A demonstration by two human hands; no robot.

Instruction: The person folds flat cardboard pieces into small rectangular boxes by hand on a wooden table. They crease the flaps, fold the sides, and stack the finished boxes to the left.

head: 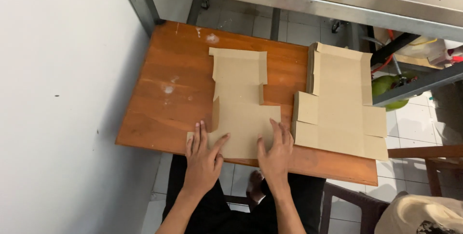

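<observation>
Both hands, left hand [201,159] and right hand [276,152], are lying flat and open, gripping nothing, pressing the die-cut cardboard box blank [239,104] that's stretching away from them; it's overhanging the wooden table [164,94] edge, so it's probably risking a crooked crease.

Wall [53,94]: plain white, running down the left side and catching soft, even light.
Floor [415,118]: pale square tiles with dark grout, showing beneath and beyond the furniture.
Bench [159,104]: an orange-brown wooden top, standing against the wall, wearing a few white smears.
Steel table [308,0]: lying across the top, its grey legs reaching down to the tiles.
Wooden chair [434,159]: poking in at the right edge.
Green cylinder [386,87]: sitting under the steel frame.
</observation>
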